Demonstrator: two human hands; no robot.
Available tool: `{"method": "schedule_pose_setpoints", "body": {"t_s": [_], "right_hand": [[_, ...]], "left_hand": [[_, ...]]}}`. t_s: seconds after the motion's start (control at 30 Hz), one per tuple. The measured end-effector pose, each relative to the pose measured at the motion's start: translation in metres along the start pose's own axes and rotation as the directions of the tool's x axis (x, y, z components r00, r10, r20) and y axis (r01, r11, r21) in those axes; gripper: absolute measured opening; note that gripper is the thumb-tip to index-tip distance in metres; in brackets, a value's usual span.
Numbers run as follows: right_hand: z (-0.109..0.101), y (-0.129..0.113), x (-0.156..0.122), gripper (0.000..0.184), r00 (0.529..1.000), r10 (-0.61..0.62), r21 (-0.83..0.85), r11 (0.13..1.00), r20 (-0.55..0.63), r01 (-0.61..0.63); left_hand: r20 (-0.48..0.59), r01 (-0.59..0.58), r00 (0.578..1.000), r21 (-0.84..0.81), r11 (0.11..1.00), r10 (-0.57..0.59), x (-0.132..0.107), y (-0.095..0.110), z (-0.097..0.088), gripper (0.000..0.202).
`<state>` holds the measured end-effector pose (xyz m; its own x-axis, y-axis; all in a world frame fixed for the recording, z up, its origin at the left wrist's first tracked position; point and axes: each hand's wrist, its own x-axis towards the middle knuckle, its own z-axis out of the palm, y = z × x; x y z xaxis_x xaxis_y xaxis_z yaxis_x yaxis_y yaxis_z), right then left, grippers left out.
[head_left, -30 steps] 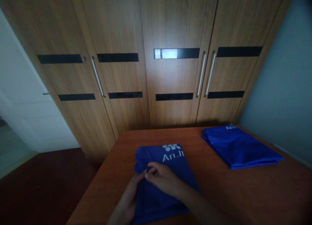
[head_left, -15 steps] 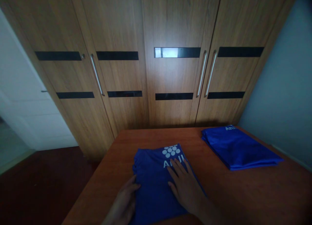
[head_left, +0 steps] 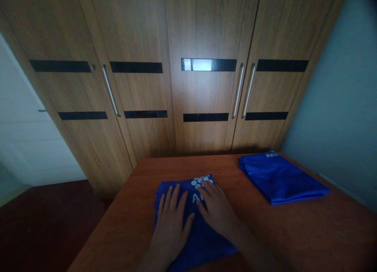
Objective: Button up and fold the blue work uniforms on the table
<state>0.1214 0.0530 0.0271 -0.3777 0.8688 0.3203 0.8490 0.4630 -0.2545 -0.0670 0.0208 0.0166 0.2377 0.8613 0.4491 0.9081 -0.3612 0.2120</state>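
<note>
A folded blue cloth (head_left: 203, 240), probably a garment, lies on the wooden table in front of me, with white dots and partly covered white lettering near its far right corner. My left hand (head_left: 172, 221) rests flat on its left part, fingers spread toward the far edge. On the right part, my right hand (head_left: 216, 207) lies with fingers stretched out over the printed dots and letters. Both palms face down and neither hand grips the cloth. The near left part of the cloth is hidden under my left hand and wrist.
Another folded blue cloth (head_left: 282, 179) with white lettering lies on the table's (head_left: 294, 229) right side. Behind the table stands a wooden wardrobe (head_left: 203, 134) with metal handles. A white door (head_left: 38, 150) is at the left, a pale wall (head_left: 332, 119) at the right.
My left hand has moved from the cloth's left edge onto its top and spread flat. My right hand has shifted slightly up over the print. The view has turned a little right.
</note>
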Motion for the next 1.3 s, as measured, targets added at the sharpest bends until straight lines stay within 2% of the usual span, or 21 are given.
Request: {"method": "schedule_pose_setpoints", "body": {"t_s": [0.07, 0.17, 0.27, 0.37, 0.67, 0.8, 1.03, 1.2, 1.3], "right_hand": [[0.003, 0.008, 0.012, 0.047, 1.000, 0.006, -0.027, 1.000, -0.006, -0.006], [0.016, 0.023, 0.022, 0.053, 0.998, 0.033, -0.055, 0.998, 0.054, -0.030], [0.030, 0.033, 0.021, 0.057, 0.996, 0.027, -0.061, 0.998, 0.082, -0.022], [0.035, 0.035, 0.017, 0.058, 0.997, 0.027, -0.068, 0.997, 0.069, -0.022], [0.025, 0.028, 0.011, 0.060, 0.997, 0.029, -0.085, 0.996, 0.078, -0.022], [0.021, 0.023, -0.008, 0.063, 0.996, 0.021, -0.082, 0.997, 0.083, -0.015], [0.015, 0.021, -0.042, 0.058, 0.994, 0.033, -0.054, 0.998, 0.104, -0.027], [0.012, 0.019, -0.045, 0.058, 0.992, 0.052, -0.041, 0.998, 0.119, -0.048], [0.013, 0.019, -0.046, 0.058, 0.992, 0.057, -0.025, 0.998, 0.113, -0.055]], "left_hand": [[0.060, 0.003, 0.998, 0.113, 0.994, -0.010, 0.008, -0.007, 0.008, 0.057], [0.113, 0.050, 0.991, 0.206, 0.977, -0.074, 0.014, -0.025, 0.016, 0.065], [0.153, 0.049, 0.985, 0.227, 0.973, -0.086, 0.015, -0.038, 0.021, 0.066], [0.168, 0.034, 0.983, 0.227, 0.973, -0.074, 0.014, -0.042, 0.022, 0.066], [0.163, 0.066, 0.981, 0.215, 0.974, -0.102, 0.014, -0.041, 0.025, 0.066], [0.137, 0.070, 0.986, 0.181, 0.981, -0.095, 0.013, -0.042, 0.027, 0.065], [0.138, 0.083, 0.985, 0.121, 0.989, -0.100, 0.014, -0.041, 0.024, 0.063], [0.139, 0.083, 0.986, 0.085, 0.993, -0.094, 0.014, -0.043, 0.023, 0.062], [0.105, 0.097, 0.990, 0.010, 0.995, -0.098, 0.014, -0.047, 0.023, 0.060]]}}
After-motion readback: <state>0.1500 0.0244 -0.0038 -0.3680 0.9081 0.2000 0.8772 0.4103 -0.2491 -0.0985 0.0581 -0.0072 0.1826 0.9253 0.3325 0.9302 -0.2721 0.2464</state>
